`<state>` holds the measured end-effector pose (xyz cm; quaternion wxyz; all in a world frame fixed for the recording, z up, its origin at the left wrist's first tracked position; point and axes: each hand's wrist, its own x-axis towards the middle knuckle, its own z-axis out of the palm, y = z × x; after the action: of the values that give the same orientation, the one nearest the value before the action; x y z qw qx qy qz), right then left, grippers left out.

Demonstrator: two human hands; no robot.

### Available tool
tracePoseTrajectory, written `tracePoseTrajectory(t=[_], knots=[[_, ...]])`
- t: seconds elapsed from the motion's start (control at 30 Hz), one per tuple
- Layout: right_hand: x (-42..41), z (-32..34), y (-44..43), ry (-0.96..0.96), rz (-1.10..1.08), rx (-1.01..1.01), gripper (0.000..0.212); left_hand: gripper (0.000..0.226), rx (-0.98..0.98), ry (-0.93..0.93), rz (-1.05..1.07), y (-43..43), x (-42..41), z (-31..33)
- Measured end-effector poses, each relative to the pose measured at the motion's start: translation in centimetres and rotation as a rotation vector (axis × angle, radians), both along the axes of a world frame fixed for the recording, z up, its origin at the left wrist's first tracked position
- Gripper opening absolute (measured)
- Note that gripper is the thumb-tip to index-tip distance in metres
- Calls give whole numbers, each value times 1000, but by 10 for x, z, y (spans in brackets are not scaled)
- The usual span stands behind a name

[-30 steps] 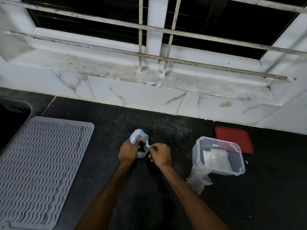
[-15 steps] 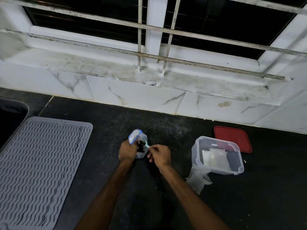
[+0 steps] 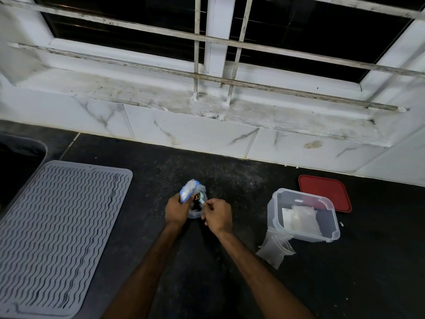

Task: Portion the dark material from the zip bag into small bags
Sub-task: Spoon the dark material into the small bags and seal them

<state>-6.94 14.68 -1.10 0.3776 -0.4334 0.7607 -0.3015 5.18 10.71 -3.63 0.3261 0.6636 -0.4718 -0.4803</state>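
— Where is the zip bag (image 3: 189,191) to be found?

— Low in the centre of the frame, over the dark counter (image 3: 241,185). It is gripped by the left hand (image 3: 176,210), whose fingers are curled round its blue-edged mouth.

— And the dark material (image 3: 196,200)?

— It is seen inside the bag, just below the mouth, between the two hands.

— What is held by the right hand (image 3: 218,215)?

— A small pale spoon (image 3: 202,201) is pinched by its handle between curled fingers and thumb. Its bowl is set within the bag's mouth, against the dark material. Whether anything is carried in the bowl cannot be told.

— What is laid to the right?

— A sheaf of small clear bags (image 3: 274,248) is laid right of centre, low in the frame, its far end hidden by the near corner of a clear tub (image 3: 332,236). More pale bags (image 3: 301,218) are seen within the tub, and a red lid (image 3: 326,192) is laid flat just behind it.

— What else is shown?

— A grey ribbed mat (image 3: 57,226) is spread at the lower left, well apart from the hands.
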Motion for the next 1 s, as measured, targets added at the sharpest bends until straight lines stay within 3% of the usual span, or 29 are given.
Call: tracePoseTrajectory(t=[0.2, 0.33, 0.53, 0.7, 1.0], knots=[[-6, 0, 1, -185, -117, 6, 23, 16, 31, -6, 56, -3, -1, -1], [-7, 4, 5, -134, -76, -1, 22, 17, 52, -3, 84, -6, -4, -1], [-2, 6, -2, -225, -100, -28, 20, 67, 65, 27, 21, -5, -2, -12], [-9, -1, 0, -269, -131, 4, 22, 37, 75, 173, 12, -7, 3, -4], [-17, 4, 2, -368, -182, 34, 17, 55, 77, 156, 39, -7, 6, -6]])
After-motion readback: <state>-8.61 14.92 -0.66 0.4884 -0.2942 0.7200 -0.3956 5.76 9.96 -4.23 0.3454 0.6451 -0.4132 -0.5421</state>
